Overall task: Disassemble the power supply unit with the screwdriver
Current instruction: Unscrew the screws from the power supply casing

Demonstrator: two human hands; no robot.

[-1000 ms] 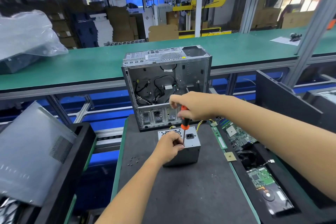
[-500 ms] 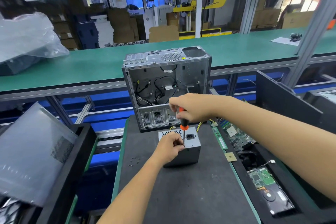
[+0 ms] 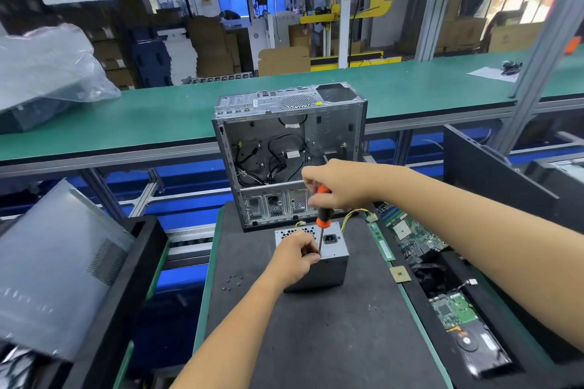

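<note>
The grey metal power supply unit [image 3: 328, 268] stands on the dark mat [image 3: 331, 335], its vented top with the socket facing up. My left hand [image 3: 295, 257] grips its near left corner, fingers curled by the screwdriver shaft. My right hand [image 3: 335, 186] holds the orange and black handle of the screwdriver [image 3: 323, 218] from above. The screwdriver stands nearly upright with its tip on the unit's top front edge, next to my left thumb. Yellow wires [image 3: 350, 216] trail from the unit's back.
An open, emptied computer case [image 3: 289, 148] stands right behind the unit. Several loose screws [image 3: 232, 282] lie on the mat to the left. A tray on the right holds circuit boards [image 3: 410, 238] and a hard drive [image 3: 474, 344]. A grey side panel [image 3: 57, 265] leans at the left.
My right hand has shifted slightly on the screwdriver handle, as if turning it. The left hand and the unit stay where they were.
</note>
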